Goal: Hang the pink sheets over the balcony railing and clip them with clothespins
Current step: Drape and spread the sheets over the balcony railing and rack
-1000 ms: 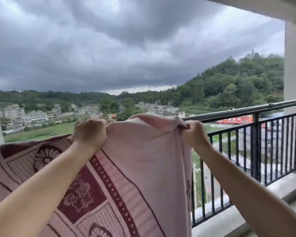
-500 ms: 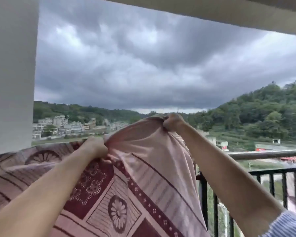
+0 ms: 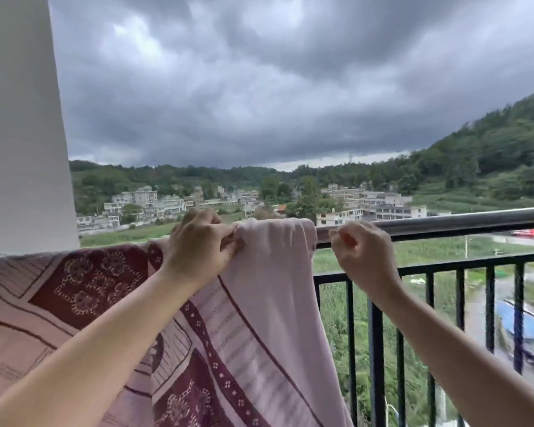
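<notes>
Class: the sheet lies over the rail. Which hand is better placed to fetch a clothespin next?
Right. The right hand holds nothing beside the sheet, while the left hand pinches it on the railing.

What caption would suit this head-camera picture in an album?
Left hand grips a pink patterned cotton sheet draped over the dark metal balcony railing; right hand curled beside it.

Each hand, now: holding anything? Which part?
The left hand pinches the pink sheet at its bunched top edge on the railing. The right hand is curled and holds nothing.
</notes>
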{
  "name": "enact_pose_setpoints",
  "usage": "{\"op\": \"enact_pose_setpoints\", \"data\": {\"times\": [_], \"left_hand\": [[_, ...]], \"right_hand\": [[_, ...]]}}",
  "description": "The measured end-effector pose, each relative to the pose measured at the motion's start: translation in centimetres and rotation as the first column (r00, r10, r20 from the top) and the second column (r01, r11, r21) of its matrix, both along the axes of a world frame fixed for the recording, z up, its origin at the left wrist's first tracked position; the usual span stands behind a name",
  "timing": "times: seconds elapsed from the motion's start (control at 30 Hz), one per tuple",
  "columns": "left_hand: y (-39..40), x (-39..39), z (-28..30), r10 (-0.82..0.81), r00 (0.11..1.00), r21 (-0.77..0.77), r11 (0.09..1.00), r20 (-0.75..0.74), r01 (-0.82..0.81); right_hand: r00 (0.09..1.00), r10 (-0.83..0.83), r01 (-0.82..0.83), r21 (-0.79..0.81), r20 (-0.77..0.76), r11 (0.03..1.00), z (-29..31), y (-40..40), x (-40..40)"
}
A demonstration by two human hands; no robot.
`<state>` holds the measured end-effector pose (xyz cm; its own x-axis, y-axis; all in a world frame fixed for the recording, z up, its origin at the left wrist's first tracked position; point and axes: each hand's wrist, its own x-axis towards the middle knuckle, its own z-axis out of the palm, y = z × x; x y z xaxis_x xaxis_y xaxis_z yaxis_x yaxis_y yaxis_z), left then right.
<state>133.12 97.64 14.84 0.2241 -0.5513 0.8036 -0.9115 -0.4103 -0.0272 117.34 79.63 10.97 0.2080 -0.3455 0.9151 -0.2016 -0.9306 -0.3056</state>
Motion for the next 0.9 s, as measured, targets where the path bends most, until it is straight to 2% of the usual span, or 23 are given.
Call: {"op": "enact_pose_setpoints", "data": {"times": [0.03,0.07,0.1,0.13,0.17,0.2,0.23,0.37,0.47,0.53,0.6,0.67,0.7,0.77,0.83,0.9], "left_hand": [[-0.2,-0.3,-0.2,0.026,0.999,-0.011,1.000,0.034,-0.026],[-0.3,-0.8,-0.5,0.042,0.997,-0.016,0.999,0.057,-0.041],[-0.5,-1.3,-0.7,0.059,0.996,-0.012,0.998,0.067,-0.059],[-0.6,-1.7,-1.0,0.080,0.994,-0.003,0.997,0.071,-0.080],[-0.5,-2.1,-1.3,0.093,0.993,0.003,0.996,0.067,-0.093],[-0.3,-2.5,-1.7,0.094,0.994,0.008,0.996,0.057,-0.094],[0.0,-2.7,-2.2,0.089,0.995,0.012,0.996,0.041,-0.090],[1.0,-3.2,-4.5,0.160,0.985,0.088,0.984,-0.066,-0.154],[0.8,-3.8,-5.3,0.136,0.964,0.059,0.990,-0.230,-0.126],[0.6,-4.0,-5.8,0.004,0.949,-0.005,1.000,-0.316,-0.005],[1.0,-4.1,-5.7,-0.169,0.835,-0.096,0.986,-0.524,0.139],[1.5,-3.9,-5.3,-0.261,0.679,-0.138,0.963,-0.686,0.232],[1.7,-3.9,-5.1,-0.238,0.684,-0.093,0.966,-0.690,0.243],[1.4,-4.3,-5.1,-0.110,0.799,0.069,0.980,-0.592,0.186],[0.7,-4.8,-5.5,-0.048,0.893,0.107,0.988,-0.448,0.107],[0.1,-5.0,-5.6,-0.051,0.919,0.046,0.996,-0.392,0.075]], "right_hand": [[0.998,0.055,-0.052,0.095,-0.034,0.994,-1.9,-0.2,-0.3],[0.978,0.172,-0.135,0.261,-0.122,0.956,-3.2,0.0,-0.4],[0.903,0.370,-0.231,0.480,-0.217,0.846,-4.2,0.2,-0.3],[0.783,0.575,-0.291,0.680,-0.235,0.673,-5.0,0.5,-0.1],[0.686,0.702,-0.311,0.795,-0.191,0.521,-5.6,0.8,0.2],[0.638,0.754,-0.317,0.841,-0.154,0.440,-6.0,1.2,0.3],[0.634,0.760,-0.321,0.845,-0.144,0.428,-6.2,1.6,0.4],[0.849,0.497,-0.253,0.689,-0.179,0.679,-7.4,2.7,-0.8],[0.969,0.233,-0.171,0.452,-0.084,0.876,-8.3,4.6,-3.8],[0.967,0.227,-0.194,0.238,-0.119,0.952,-8.5,7.5,-5.0],[0.868,0.333,-0.302,0.139,-0.370,0.943,-9.1,10.2,-4.3],[0.659,0.434,-0.366,0.241,-0.614,0.899,-9.6,12.2,-3.1],[0.568,0.477,-0.348,0.330,-0.671,0.877,-10.0,12.7,-2.7],[0.441,0.584,-0.279,0.515,-0.681,0.811,-10.8,13.1,-2.2],[0.399,0.680,-0.286,0.622,-0.615,0.729,-11.9,12.9,-2.3],[0.385,0.777,-0.341,0.706,-0.498,0.621,-13.2,12.4,-2.9]]}}
